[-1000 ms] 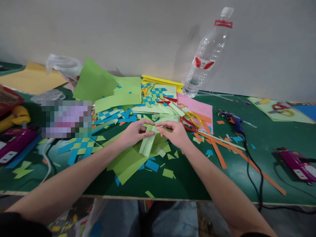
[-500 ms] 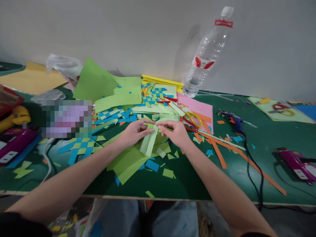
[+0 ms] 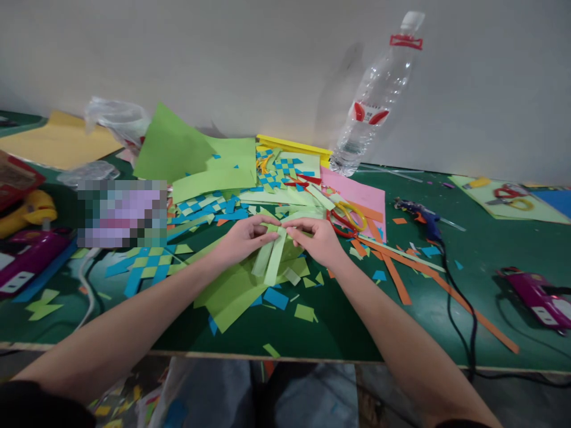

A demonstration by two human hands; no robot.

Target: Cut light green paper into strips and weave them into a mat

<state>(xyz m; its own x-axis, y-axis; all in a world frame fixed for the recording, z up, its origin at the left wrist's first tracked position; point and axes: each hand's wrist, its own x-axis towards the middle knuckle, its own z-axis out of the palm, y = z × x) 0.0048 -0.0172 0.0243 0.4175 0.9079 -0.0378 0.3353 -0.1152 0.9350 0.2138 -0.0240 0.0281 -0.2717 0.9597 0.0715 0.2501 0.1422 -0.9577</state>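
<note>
My left hand [image 3: 244, 239] and my right hand [image 3: 314, 239] meet over the middle of the green table [image 3: 312, 333]. Both pinch the top ends of light green paper strips [image 3: 271, 261], which hang down towards me over a larger green paper sheet [image 3: 232, 294]. The fingertips of the two hands nearly touch. Red and yellow scissors [image 3: 345, 217] lie just right of my right hand, on a pink sheet [image 3: 357, 193].
Woven blue-and-green paper mats [image 3: 147, 267] and scraps cover the table's left and middle. A clear plastic bottle [image 3: 377, 98] leans on the wall. A blue glue gun [image 3: 422, 217] with black cord, long orange strips [image 3: 446, 291] and a purple device [image 3: 537, 297] lie to the right.
The green strips between my fingers have spread apart slightly, one sliding to the right. Both hands stay in the same place.
</note>
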